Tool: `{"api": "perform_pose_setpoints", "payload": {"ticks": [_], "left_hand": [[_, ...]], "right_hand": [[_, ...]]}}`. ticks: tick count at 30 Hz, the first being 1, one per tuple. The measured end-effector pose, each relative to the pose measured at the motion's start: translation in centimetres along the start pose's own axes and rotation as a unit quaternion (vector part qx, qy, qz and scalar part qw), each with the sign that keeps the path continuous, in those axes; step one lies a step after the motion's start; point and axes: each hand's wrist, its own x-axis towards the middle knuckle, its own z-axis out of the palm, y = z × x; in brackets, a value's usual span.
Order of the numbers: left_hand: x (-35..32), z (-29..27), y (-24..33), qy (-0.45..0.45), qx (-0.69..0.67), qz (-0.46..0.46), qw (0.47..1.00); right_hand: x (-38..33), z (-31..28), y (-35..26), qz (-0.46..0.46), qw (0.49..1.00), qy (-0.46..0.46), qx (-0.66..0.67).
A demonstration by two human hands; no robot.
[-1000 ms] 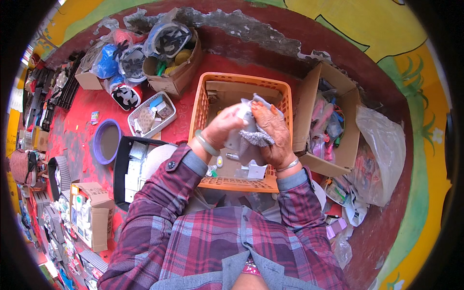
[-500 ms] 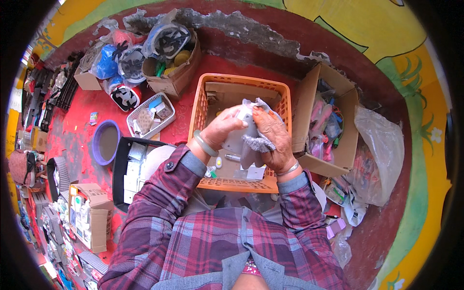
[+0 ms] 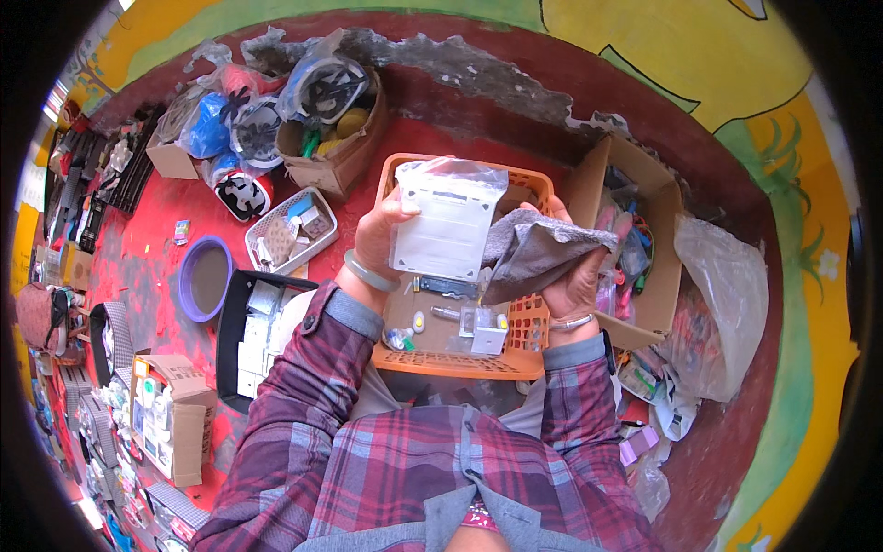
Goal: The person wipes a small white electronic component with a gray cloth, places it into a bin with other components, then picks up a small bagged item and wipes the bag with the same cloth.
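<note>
My left hand [image 3: 375, 241] grips a flat white rectangular case [image 3: 445, 228] by its left edge, thumb on its face; clear plastic film covers its top end. A grey cloth [image 3: 544, 252] hangs folded over my right hand [image 3: 578, 283], which is closed on it just right of the case. Both hands are above an orange plastic basket [image 3: 460, 366]. On the cardboard in the basket lie a small white oval item with a yellow spot [image 3: 418, 322], a silver cylinder [image 3: 445, 313], a dark flat strip [image 3: 447, 287] and a small white box [image 3: 488, 339].
Right of the basket stands a cardboard box [image 3: 660, 216] of pink and coloured items beside a clear plastic bag [image 3: 722, 304]. To the left are a white tray [image 3: 299, 258], a purple tub [image 3: 187, 281] and a black bin [image 3: 221, 345]. Bagged helmets [image 3: 326, 87] sit at the back.
My hands have moved apart. The white case now faces up flat in my left hand, and the grey cloth has come away from it to the right with my right hand.
</note>
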Motion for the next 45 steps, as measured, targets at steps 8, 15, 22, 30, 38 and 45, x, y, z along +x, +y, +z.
{"api": "perform_pose_setpoints", "payload": {"ticks": [8, 15, 22, 30, 38, 45], "left_hand": [[0.2, 0.9, -2.0, -0.084, 0.233, -0.058, 0.967], [1.5, -0.7, -4.8, -0.024, 0.282, -0.042, 0.958], [0.8, -0.7, -7.3, 0.015, 0.806, 0.221, 0.549], [1.0, 0.0, -9.2, -0.001, 0.327, -0.063, 0.943], [0.4, 0.4, -5.4, -0.098, -0.121, -0.085, 0.984], [0.1, 0.9, -3.5, -0.04, -0.121, -0.069, 0.989]], "right_hand": [[-0.3, -0.4, 1.2, 0.013, 0.999, -0.033, 0.005], [0.0, -2.0, 1.6, -0.02, 0.991, 0.129, 0.027], [0.5, -3.3, 1.9, -0.089, 0.967, 0.236, 0.04], [0.6, -2.9, 2.3, -0.011, 0.983, 0.177, 0.053], [1.0, -4.4, -3.1, 0.014, 0.993, 0.099, 0.069], [0.4, 2.6, -3.9, -0.108, 0.981, 0.142, 0.077]]}}
